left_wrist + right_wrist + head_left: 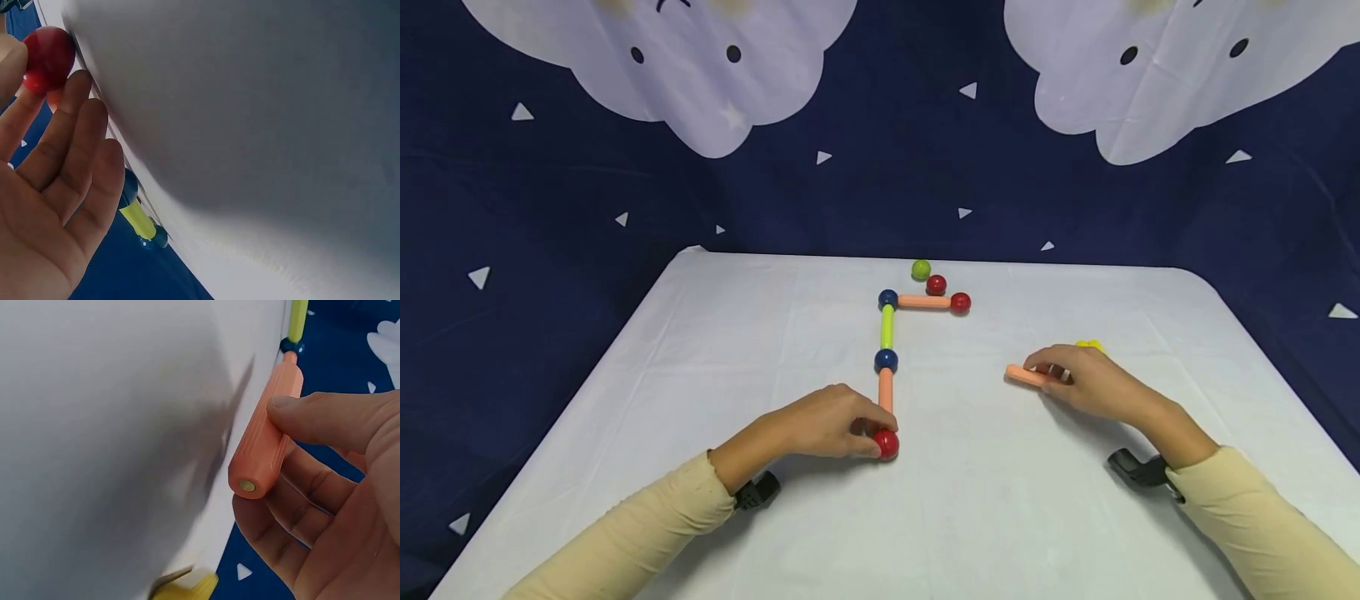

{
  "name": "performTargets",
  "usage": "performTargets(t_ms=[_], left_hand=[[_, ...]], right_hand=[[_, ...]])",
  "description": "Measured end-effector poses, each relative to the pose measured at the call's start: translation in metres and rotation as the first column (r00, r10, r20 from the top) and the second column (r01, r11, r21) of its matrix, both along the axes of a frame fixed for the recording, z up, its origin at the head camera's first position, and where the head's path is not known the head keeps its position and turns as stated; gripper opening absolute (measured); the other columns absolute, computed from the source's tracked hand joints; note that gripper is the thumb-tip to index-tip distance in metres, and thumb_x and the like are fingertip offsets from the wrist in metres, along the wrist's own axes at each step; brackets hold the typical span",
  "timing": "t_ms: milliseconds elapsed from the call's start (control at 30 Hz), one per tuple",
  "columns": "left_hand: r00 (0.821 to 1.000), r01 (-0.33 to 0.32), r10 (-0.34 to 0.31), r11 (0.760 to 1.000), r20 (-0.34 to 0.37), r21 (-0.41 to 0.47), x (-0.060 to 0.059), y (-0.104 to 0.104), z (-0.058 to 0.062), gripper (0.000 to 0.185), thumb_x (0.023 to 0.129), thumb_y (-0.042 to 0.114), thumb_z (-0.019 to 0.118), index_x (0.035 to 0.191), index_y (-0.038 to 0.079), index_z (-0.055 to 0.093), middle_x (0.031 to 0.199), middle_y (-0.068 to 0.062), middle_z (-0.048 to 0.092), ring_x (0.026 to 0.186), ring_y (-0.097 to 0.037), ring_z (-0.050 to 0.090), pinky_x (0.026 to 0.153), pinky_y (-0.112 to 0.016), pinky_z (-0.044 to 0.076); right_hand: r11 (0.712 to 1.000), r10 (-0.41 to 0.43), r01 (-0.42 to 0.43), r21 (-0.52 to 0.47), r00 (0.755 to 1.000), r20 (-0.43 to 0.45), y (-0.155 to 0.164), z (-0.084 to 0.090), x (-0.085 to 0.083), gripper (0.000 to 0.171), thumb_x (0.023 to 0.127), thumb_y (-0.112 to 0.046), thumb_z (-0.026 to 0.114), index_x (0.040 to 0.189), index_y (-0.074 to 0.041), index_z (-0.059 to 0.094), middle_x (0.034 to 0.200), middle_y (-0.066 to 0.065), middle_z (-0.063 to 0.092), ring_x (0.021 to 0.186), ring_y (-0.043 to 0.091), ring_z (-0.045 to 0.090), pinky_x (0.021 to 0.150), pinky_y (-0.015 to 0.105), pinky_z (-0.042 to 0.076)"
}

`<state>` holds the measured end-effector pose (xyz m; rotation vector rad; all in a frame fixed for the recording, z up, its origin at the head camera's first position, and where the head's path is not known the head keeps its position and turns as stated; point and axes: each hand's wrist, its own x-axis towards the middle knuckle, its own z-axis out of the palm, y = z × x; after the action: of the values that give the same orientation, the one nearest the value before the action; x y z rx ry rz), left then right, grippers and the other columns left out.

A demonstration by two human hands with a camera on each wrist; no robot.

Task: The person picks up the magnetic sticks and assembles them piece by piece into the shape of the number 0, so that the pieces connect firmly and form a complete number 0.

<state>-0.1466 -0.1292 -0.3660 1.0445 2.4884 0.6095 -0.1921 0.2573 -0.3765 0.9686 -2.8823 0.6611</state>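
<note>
A chain of sticks and balls lies on the white table [715,400]. From the near end it runs red ball [886,444], orange stick [886,390], blue ball [886,360], green stick [887,327], blue ball [888,298], orange stick [924,302], red ball [960,302]. My left hand [868,433] pinches the near red ball [49,57] between thumb and forefinger. My right hand [1048,371] grips a loose orange stick [1024,375] low over the table, thumb on top and fingers beneath, as the right wrist view shows on the stick [269,425].
A loose red ball [936,285] and a green ball [921,269] lie just beyond the chain's far end. A yellow piece [1090,345] sits behind my right hand. A dark blue cloth with white clouds hangs behind the table.
</note>
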Motion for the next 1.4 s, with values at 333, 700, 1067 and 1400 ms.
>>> performTargets(t_ms=[333,700,1067,1400], left_hand=[[0.999,-0.026,0.026,1.000,0.028,0.002,0.002,0.000,0.000,0.034,0.087,0.019,0.076,0.121,0.018,0.071,0.098,0.008,0.074,0.082,-0.002,0.059,0.076,-0.019,0.049],[0.998,-0.040,0.039,0.999,0.041,0.012,0.002,-0.002,0.000,0.034,0.087,0.018,0.076,0.121,0.019,0.070,0.100,0.008,0.074,0.084,-0.003,0.059,0.078,-0.020,0.049],[0.998,-0.038,0.036,0.999,0.054,0.030,0.001,-0.002,-0.001,0.033,0.088,0.018,0.075,0.121,0.018,0.070,0.100,0.008,0.074,0.083,-0.001,0.060,0.079,-0.020,0.050],[0.998,-0.029,0.027,0.999,0.048,0.039,0.003,-0.003,0.000,0.031,0.088,0.017,0.075,0.119,0.018,0.071,0.098,0.008,0.074,0.082,-0.002,0.060,0.078,-0.020,0.050]], right_hand=[[0.997,0.071,-0.072,0.013,0.996,0.061,-0.028,0.010,0.014,0.030,0.084,0.001,0.073,0.109,-0.016,0.072,0.099,-0.007,0.071,0.082,0.004,0.058,0.074,0.025,0.053],[0.972,0.226,-0.231,0.044,0.970,0.090,-0.068,0.015,0.029,0.030,0.087,0.000,0.070,0.110,-0.018,0.072,0.102,-0.008,0.072,0.091,0.008,0.062,0.084,0.032,0.056],[0.944,0.327,-0.330,-0.005,0.935,0.137,-0.097,0.009,0.036,0.028,0.088,-0.002,0.070,0.111,-0.019,0.072,0.097,-0.009,0.069,0.085,0.002,0.058,0.079,0.024,0.054],[0.922,0.384,-0.383,-0.049,0.897,0.221,-0.116,0.003,0.038,0.025,0.090,-0.009,0.070,0.113,-0.019,0.071,0.098,-0.010,0.068,0.082,0.001,0.055,0.075,0.021,0.051]])
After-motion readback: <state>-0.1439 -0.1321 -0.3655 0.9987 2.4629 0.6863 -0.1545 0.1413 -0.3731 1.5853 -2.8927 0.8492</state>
